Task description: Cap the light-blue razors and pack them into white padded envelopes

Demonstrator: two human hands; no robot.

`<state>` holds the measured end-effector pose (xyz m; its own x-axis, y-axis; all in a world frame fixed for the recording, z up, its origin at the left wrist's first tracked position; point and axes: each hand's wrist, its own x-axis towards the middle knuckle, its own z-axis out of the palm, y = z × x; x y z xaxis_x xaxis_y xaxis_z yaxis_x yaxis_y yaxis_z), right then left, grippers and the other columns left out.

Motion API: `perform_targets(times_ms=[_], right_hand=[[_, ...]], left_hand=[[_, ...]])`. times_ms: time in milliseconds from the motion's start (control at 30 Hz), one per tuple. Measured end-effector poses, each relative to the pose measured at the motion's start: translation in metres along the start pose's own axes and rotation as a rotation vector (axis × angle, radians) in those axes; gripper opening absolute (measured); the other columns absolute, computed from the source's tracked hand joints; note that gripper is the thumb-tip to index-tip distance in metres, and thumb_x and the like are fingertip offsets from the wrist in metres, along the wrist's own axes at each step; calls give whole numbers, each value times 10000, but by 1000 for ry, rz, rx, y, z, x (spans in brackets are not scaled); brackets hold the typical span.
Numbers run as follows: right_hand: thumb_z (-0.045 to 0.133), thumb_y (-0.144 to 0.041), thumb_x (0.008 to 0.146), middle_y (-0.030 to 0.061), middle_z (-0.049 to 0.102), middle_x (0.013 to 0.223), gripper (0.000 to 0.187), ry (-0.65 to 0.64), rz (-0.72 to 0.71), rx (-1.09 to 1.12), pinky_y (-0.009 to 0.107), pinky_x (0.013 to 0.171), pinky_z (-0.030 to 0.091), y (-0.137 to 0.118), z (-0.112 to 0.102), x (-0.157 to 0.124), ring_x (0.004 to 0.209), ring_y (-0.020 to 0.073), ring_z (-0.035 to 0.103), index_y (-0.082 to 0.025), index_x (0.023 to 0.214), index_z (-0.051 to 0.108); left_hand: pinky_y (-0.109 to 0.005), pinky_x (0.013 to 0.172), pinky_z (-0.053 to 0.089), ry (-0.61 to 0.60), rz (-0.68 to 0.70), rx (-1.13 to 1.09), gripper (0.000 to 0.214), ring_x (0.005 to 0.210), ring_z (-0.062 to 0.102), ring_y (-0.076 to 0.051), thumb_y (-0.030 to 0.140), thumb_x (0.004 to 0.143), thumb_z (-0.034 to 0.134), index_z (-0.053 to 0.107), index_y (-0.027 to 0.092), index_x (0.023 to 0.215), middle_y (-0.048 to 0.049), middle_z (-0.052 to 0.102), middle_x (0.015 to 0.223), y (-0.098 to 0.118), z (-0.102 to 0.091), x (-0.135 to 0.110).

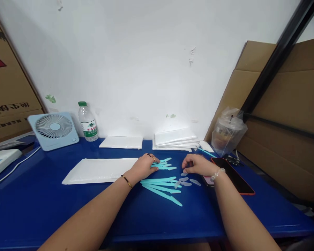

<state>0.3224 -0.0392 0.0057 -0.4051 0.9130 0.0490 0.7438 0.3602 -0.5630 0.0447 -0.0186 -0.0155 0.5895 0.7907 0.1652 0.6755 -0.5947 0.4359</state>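
Note:
My left hand (143,166) is closed on the handles of several turquoise eyebrow razors (167,165), whose blade ends point right. Just below it, more turquoise razors (161,191) lie fanned out on the blue table. My right hand (197,164) has its fingers curled in a pinch, with a small clear plastic cap (184,174) at the fingertips. Several more clear caps (184,179) are scattered below that hand, beside the razor tips. A white padded envelope (99,170) lies flat to the left, its right end partly behind my left hand.
White packets (176,137) are stacked against the wall, with another packet (121,142) to their left. A blue fan (54,129) and a water bottle (88,122) stand back left. On the right are a red-edged phone (235,177) and a bagged drink cup (227,132).

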Motion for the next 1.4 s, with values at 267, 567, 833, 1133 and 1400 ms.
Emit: perform_targets(times_ms=[267,567,833,1133,1400], right_hand=[[660,-386,669,10,615,658,217,-96,88,121,231,529,422,7,10,5,586,135,552,-178,722,625],[663,-373,703,51,674,731,252,42,6,503,302,713,496,-10,4,3,725,171,639,-147,813,643],[660,-282,728,62,686,840,98,279,-289,412,336,768,507,-19,6,3,821,191,636,-185,731,671],[626,-192,742,59,693,809,86,334,-361,304,319,762,518,-22,9,4,797,179,650,-195,685,691],[609,-110,713,50,699,797,133,342,-382,318,297,732,529,-38,19,4,781,174,659,-199,679,701]], left_hand=[[-251,620,397,-131,75,-69,268,773,562,-180,455,708,599,656,234,849,-26,629,876,28,-9,-11],[-235,538,353,-90,-45,-131,199,629,541,-149,333,792,464,603,201,740,-21,635,734,23,-9,-9],[-224,575,411,-93,-109,-376,264,666,540,-131,381,827,367,538,181,834,-28,599,830,15,-12,-8],[-236,616,411,-122,-159,-469,302,684,505,-134,445,800,413,547,181,857,-19,567,801,13,-15,-5],[-214,574,369,-195,-192,-602,396,600,450,-98,538,786,446,537,159,858,14,512,687,24,-20,-7]])
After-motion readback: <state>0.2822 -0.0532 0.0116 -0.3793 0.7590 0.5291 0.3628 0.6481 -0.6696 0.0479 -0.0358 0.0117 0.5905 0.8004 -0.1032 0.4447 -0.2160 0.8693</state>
